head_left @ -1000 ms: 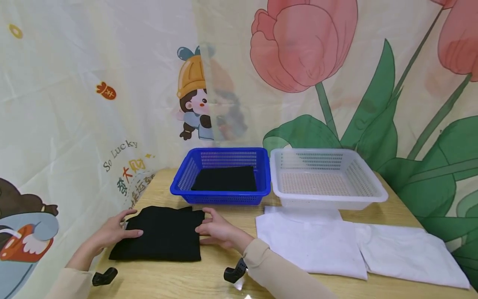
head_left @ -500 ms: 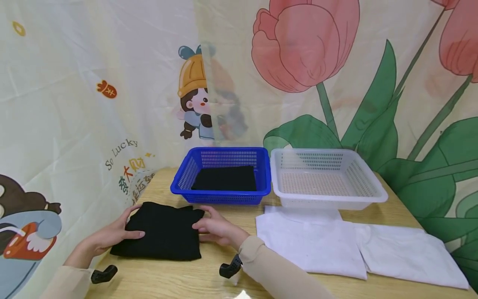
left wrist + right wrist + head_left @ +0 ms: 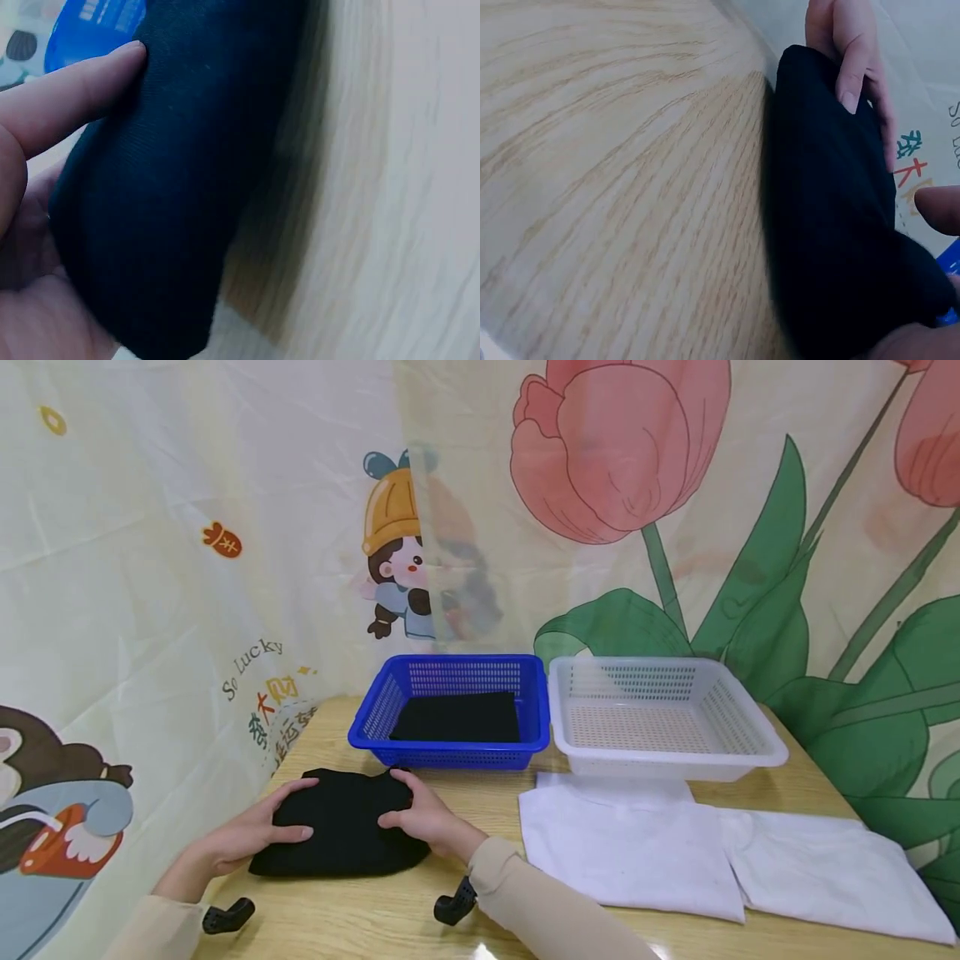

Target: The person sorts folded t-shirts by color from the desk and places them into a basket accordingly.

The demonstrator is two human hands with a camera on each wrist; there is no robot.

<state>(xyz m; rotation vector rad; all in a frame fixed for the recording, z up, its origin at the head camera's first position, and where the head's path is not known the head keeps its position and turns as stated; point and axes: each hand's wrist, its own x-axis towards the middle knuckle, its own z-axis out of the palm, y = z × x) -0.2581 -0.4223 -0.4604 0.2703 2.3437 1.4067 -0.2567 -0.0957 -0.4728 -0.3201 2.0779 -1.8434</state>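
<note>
A folded black garment (image 3: 341, 827) is held between both hands over the left part of the wooden table, its lower edge bowed. My left hand (image 3: 243, 835) grips its left side, thumb on top; in the left wrist view its thumb (image 3: 82, 90) presses the black fabric (image 3: 172, 165) while the palm lies under the edge. At the opposite side my right hand (image 3: 435, 822) holds the garment, thumb over the top face and the other fingers mostly hidden. From the right wrist view, the black bundle (image 3: 825, 202) stands thick along the table.
Behind it stands a blue basket (image 3: 450, 756) with another folded black piece (image 3: 457, 718) inside. A white basket (image 3: 667, 766) adjoins it on the right. Folded white garments (image 3: 622, 852) lie on the table (image 3: 352, 918) in front of the white basket. A printed curtain (image 3: 300, 527) hangs behind.
The hands have come closer together, and the right has moved from the garment's edge onto it. The garment has bunched narrower, its side corners curling down. The baskets stay put.
</note>
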